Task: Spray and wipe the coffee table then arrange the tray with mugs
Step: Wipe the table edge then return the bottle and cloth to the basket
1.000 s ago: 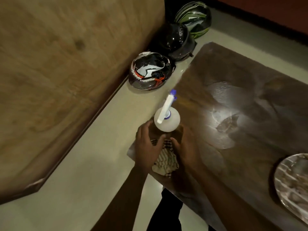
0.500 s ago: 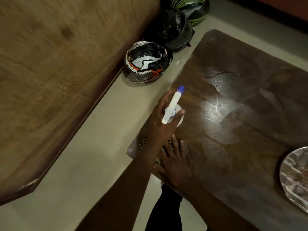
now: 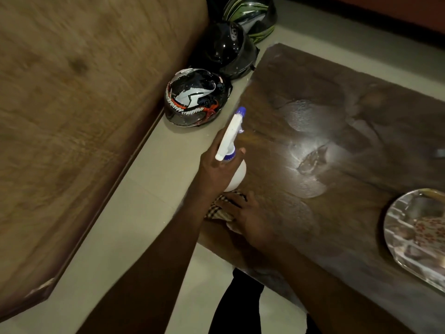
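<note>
Your left hand [image 3: 216, 169] was wrapped around the neck of the spray bottle [image 3: 232, 153], fingers closed on it, one fingertip showing just past the collar on the trigger side; whether the trigger was pressed, you could not tell from this view. The bottle was off the table [image 3: 337, 213], tilted, its long axis running from the white body at centre frame up to the blue nozzle, which pointed toward the upper middle of the frame, over the table's left edge. The bare tabletop to be sprayed lay right of the nozzle, so the coming move likely turned on swinging the nozzle rightward. Your right hand [image 3: 248, 218] lay flat, fingers spread, pressing the checked cloth [image 3: 220, 210] at the table's near-left corner, directly below the bottle and nearer the unwiped centre. A pale sheen sat mid-table under a light glare; wet or only reflection, hard to say. The tray [image 3: 414, 237] was cut off at the right edge, its contents blurred, mugs not clearly made out. Three helmets [image 3: 195, 97] sat on the floor at upper centre, beside a brown padded surface, well clear of the work.
</note>
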